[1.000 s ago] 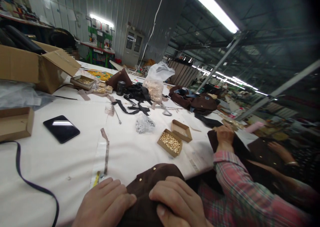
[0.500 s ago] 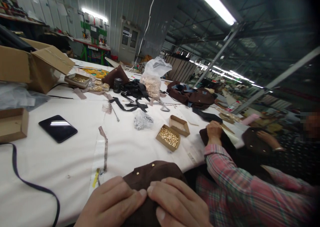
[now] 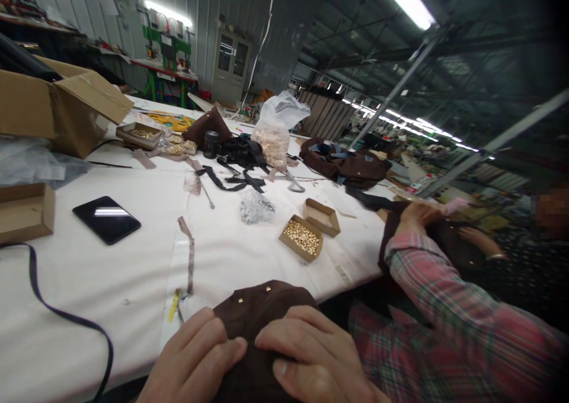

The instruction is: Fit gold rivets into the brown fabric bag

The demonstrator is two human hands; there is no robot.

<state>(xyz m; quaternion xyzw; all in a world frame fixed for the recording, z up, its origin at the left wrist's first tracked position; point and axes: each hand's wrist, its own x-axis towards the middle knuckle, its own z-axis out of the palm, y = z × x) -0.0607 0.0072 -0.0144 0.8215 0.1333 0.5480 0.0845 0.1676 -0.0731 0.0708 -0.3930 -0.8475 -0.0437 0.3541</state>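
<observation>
A dark brown fabric piece (image 3: 260,308) with small gold studs lies at the near edge of the white table (image 3: 111,284). My left hand (image 3: 195,361) rests on its left side, fingers curled and pressing on the cloth. My right hand (image 3: 317,355) lies over its right side, fingers bent and thumb tucked against the fabric. Both hands grip the piece between them. A small cardboard box of gold studs (image 3: 301,237) sits a little beyond, with an empty box (image 3: 322,216) beside it.
A black phone (image 3: 106,219), a clear bag of metal parts (image 3: 255,207), black straps (image 3: 235,178), a plastic bag (image 3: 275,133) and cardboard boxes (image 3: 57,104) lie on the table. A person in a plaid sleeve (image 3: 444,308) handles brown fabric at right. A black strap (image 3: 57,314) loops at left.
The plaid-sleeved person's hand has lifted and moved right with their brown fabric. My hands have shifted slightly on the studded piece, still pressed together over it.
</observation>
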